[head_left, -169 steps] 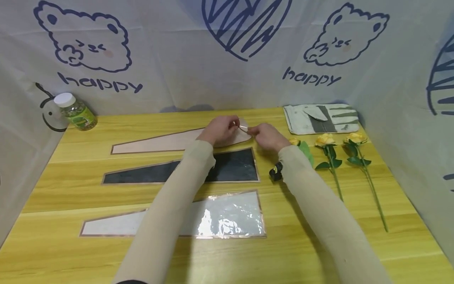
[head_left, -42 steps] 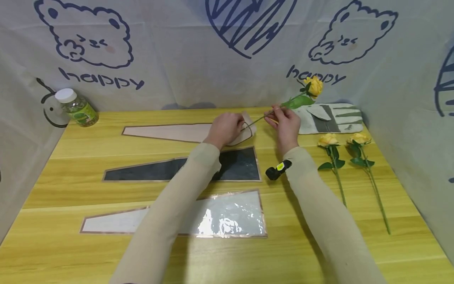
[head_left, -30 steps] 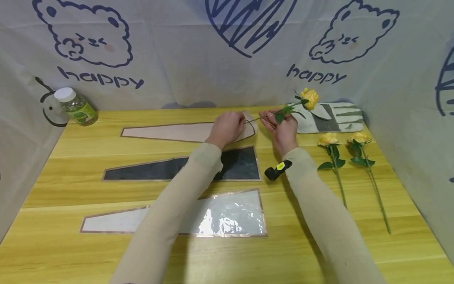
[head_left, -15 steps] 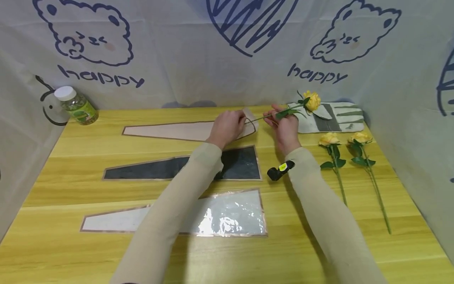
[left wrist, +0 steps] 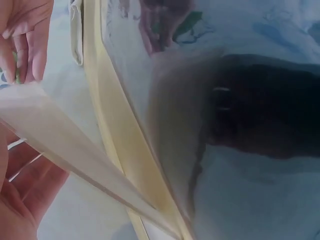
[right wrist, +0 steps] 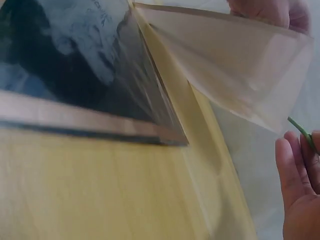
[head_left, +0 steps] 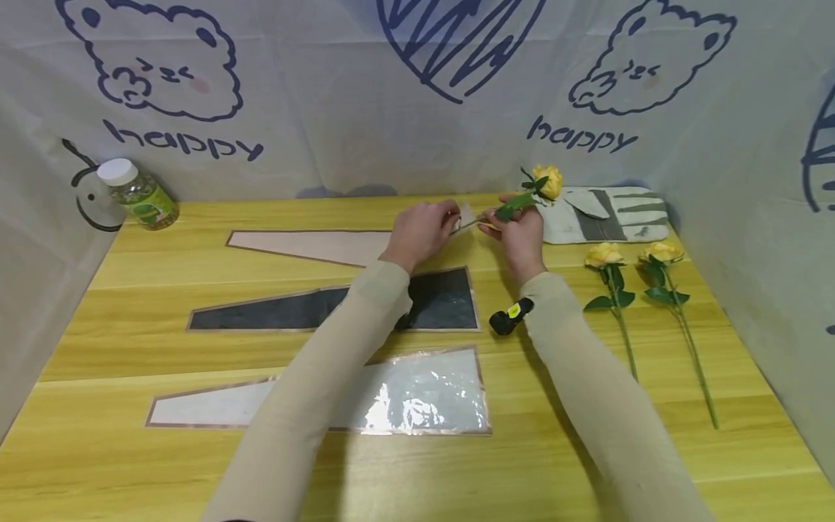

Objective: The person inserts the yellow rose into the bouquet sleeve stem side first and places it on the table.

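In the head view my left hand (head_left: 420, 235) holds the wide end of a pink tapered flower sleeve (head_left: 306, 245) with a dark edging, its mouth lifted off the table. My right hand (head_left: 524, 243) pinches the green stem of a yellow rose (head_left: 548, 181), whose bloom points up and right. The stem runs leftward to the sleeve's mouth, where my left fingers cover its lower end. In the right wrist view, the stem (right wrist: 301, 131) meets the translucent sleeve (right wrist: 240, 65) at its open edge. The left wrist view shows the left palm beneath the sleeve (left wrist: 75, 135).
A black sleeve (head_left: 443, 301) and a clear-white one (head_left: 417, 395) lie flat nearer the front. Two yellow roses (head_left: 603, 255) (head_left: 662, 254) lie at right, below a grey-white work glove (head_left: 607, 215). A lidded jar (head_left: 140, 196) stands back left, before a cloth wall (head_left: 313, 109).
The right hand has picked the rose up from the table. Over the last half second the rose has moved left toward the sleeve, and the sleeve's mouth has changed shape in the left hand.
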The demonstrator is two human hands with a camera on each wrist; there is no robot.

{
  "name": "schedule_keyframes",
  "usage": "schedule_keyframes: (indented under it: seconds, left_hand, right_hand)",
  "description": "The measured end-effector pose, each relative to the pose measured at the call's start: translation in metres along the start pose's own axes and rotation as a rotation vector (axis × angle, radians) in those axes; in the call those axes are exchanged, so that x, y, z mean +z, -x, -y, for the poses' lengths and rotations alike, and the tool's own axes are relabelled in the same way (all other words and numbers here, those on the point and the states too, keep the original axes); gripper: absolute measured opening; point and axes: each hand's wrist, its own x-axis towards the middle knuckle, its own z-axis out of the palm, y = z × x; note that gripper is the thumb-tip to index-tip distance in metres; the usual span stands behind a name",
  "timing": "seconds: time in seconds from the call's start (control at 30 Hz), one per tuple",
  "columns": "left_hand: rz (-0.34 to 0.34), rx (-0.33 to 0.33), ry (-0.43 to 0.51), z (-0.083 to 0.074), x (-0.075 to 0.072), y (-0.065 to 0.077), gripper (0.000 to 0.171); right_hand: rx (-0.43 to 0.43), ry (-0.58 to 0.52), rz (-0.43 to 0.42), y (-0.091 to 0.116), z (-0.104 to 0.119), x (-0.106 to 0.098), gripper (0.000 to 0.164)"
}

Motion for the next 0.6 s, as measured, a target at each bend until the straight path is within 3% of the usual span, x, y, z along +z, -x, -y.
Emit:
schedule_keyframes:
  seconds: [0.1,0.27,0.4,0.6]
  left_hand:
    - [-0.008,-0.003,-0.033,-0.001,0.000,0.000,0.024]
    - [-0.034,0.020,-0.107,0.000,0.003,0.001,0.023]
    - [-0.049,0.043,-0.107,-0.002,0.003,0.002,0.023]
    - [-0.049,0.071,-0.081,-0.004,0.001,0.004,0.022]
  right_hand:
    - [-0.022,0.016,0.026,0.001,0.000,0.000,0.031]
    - [-0.015,-0.079,0.054,0.002,0.001,-0.003,0.023]
    - [-0.002,-0.146,0.003,0.000,0.004,-0.006,0.026]
    - [-0.017,-0.150,-0.070,-0.004,0.008,-0.010,0.022]
